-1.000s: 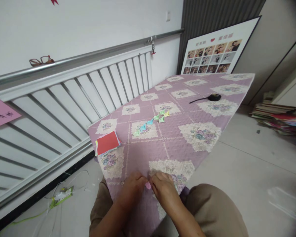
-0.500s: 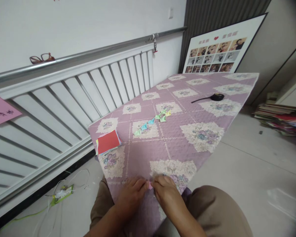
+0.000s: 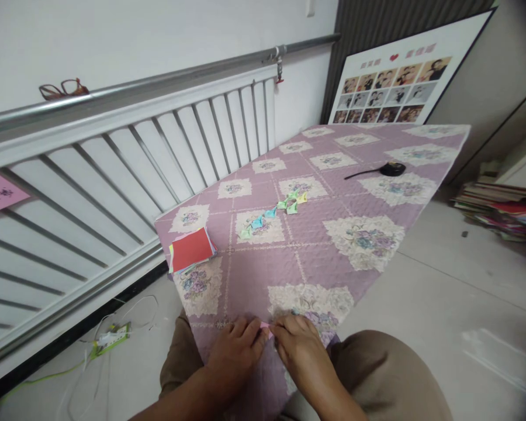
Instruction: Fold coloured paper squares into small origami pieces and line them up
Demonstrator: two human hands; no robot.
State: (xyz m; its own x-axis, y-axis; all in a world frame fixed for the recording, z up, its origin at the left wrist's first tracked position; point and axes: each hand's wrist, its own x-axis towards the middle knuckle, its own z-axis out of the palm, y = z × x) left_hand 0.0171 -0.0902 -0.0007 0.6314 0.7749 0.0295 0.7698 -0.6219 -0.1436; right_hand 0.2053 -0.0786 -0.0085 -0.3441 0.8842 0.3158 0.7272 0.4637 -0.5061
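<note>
A small piece of pink paper point(image 3: 266, 328) lies at the near end of the table, between my two hands. My left hand point(image 3: 236, 345) has its fingers pressed on the paper's left side, with thumb and forefinger close together. From the right, my right hand point(image 3: 296, 339) pinches the other side of it. Fingers cover most of the paper, so its folds are hard to make out. Beyond my hands, several small folded paper pieces point(image 3: 269, 213) in green, blue and yellow sit in a slanting row. To the left is a stack of coloured paper point(image 3: 193, 249) with a red sheet on top.
A purple floral tablecloth point(image 3: 263, 269) covers the table. Farther right lies a black tape measure point(image 3: 392, 169). A white radiator point(image 3: 158, 152) runs along the left edge, with glasses point(image 3: 63, 89) above its pipe. On the floor at left is a power strip point(image 3: 109, 340).
My left hand has shifted slightly and a little more pink paper shows between the fingers. The whole view has tilted a little. The other papers and the tape measure stay put.
</note>
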